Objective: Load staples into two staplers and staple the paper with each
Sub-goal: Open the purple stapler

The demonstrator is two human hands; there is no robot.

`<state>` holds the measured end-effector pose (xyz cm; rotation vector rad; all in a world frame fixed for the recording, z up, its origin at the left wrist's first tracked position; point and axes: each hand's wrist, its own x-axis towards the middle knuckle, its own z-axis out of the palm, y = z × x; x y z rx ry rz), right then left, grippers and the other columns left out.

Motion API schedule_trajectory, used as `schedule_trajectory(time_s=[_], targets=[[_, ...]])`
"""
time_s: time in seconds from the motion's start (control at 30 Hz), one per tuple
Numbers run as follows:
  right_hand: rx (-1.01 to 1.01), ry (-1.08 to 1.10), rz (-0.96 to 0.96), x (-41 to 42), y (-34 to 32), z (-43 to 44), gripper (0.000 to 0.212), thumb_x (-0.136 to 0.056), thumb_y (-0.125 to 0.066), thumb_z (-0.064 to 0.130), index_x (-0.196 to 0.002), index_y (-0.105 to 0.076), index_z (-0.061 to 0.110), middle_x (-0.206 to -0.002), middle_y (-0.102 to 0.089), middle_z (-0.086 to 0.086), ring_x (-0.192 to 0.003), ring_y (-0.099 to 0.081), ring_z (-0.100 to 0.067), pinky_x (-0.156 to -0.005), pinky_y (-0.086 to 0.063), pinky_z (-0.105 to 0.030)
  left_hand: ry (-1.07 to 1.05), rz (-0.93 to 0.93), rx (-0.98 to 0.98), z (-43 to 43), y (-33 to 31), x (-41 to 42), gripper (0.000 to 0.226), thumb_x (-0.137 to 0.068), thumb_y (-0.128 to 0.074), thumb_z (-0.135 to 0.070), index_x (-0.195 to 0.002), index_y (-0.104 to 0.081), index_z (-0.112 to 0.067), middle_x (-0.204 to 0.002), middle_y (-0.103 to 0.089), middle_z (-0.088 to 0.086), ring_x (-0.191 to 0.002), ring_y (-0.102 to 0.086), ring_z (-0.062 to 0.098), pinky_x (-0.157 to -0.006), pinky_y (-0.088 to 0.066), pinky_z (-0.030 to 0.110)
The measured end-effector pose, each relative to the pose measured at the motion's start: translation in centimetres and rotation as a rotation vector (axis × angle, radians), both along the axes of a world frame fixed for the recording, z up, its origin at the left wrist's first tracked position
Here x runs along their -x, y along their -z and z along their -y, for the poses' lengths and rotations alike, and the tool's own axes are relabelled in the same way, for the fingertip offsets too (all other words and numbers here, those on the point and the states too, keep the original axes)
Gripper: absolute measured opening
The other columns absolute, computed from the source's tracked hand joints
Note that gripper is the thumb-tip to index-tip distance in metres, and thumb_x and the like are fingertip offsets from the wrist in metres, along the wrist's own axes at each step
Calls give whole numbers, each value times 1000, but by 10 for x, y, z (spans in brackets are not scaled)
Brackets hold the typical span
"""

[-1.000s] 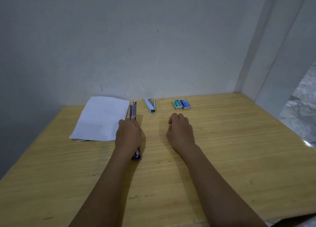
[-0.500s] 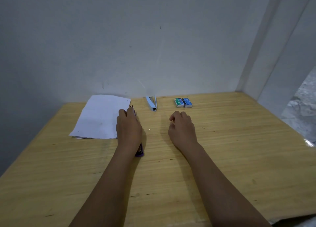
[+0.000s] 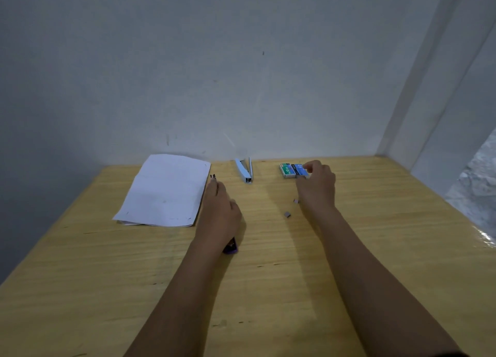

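My left hand (image 3: 220, 211) lies over a purple stapler (image 3: 231, 248) on the wooden table (image 3: 268, 289), gripping it; only the stapler's near end and far tip show. A light blue stapler (image 3: 244, 170) lies hinged open near the wall. White paper sheets (image 3: 166, 191) lie to the left of my left hand. My right hand (image 3: 316, 186) reaches to the blue staple box (image 3: 300, 170), thumb and fingers closing around its right end. A green staple box (image 3: 286, 170) lies against its left side. Two small grey staple strips (image 3: 287, 214) lie loose near my right wrist.
A grey wall rises right behind the objects. A white pillar (image 3: 442, 101) stands at the table's far right corner. The table's right edge (image 3: 456, 211) drops to a marbled floor.
My right hand has moved from the middle of the table forward and right to the blue staple box. Two loose staple strips now show where it rested. My left hand stays on the purple stapler.
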<state>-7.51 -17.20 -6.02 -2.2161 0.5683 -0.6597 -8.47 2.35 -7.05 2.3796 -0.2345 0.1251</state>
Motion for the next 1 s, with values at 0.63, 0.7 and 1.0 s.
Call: schedule_trajectory(time_s=[0.63, 0.7, 1.0], targets=[[138, -190, -137, 11, 10, 47, 31, -88, -49, 5, -116, -60, 12, -118, -60, -7, -107, -53, -22, -88, -41, -29, 64, -34, -202, -3, -11, 0, 67, -96, -44, -18, -148, -7, 1, -159, 1, 7, -147, 4, 18, -118, -8, 29], [118, -280, -112, 26, 10, 55, 31, -89, -51, 1, -117, -60, 10, -120, -59, -7, -109, -52, -20, -87, -36, -21, 75, -40, -207, -4, -14, 4, 65, -95, -45, -17, -148, -10, 1, -159, -2, 7, -147, 1, 18, -117, -10, 29], [126, -453, 17, 55, 13, 60, 29, -84, -58, -6, -105, -67, 13, -108, -61, 0, -101, -56, -11, -84, -37, -7, 241, 138, 2, 41, -34, 23, 45, -92, -55, -20, -136, -45, -14, -140, -45, 3, -131, -39, 16, -101, -29, 21]])
